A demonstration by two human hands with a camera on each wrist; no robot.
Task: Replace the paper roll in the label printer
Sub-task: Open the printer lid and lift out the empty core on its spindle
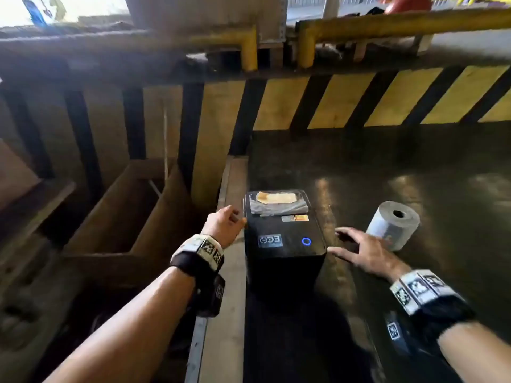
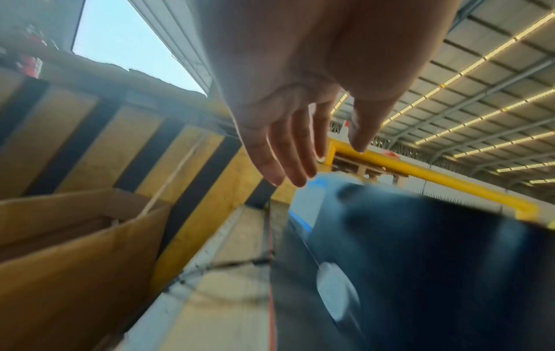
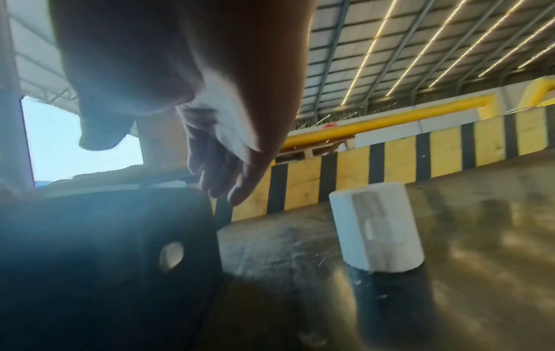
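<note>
A black label printer [image 1: 284, 241] stands on the dark table [image 1: 414, 167], lid down, with a blue ring light on top. A white paper roll [image 1: 392, 225] stands on end to its right. My left hand [image 1: 225, 225] hovers at the printer's left side, fingers relaxed and holding nothing. In the left wrist view the hand [image 2: 300, 142] hangs above the printer's side [image 2: 420, 261]. My right hand [image 1: 362, 252] is spread just right of the printer, close to the roll. The right wrist view shows the hand [image 3: 222, 171] above the printer [image 3: 105, 249], apart from the roll [image 3: 378, 228].
An open cardboard box [image 1: 121, 214] sits below the table's left edge. A yellow-and-black striped barrier [image 1: 359, 100] runs behind the table, with yellow pipe rails [image 1: 387, 26] above it. The table stretches away to the right behind the roll.
</note>
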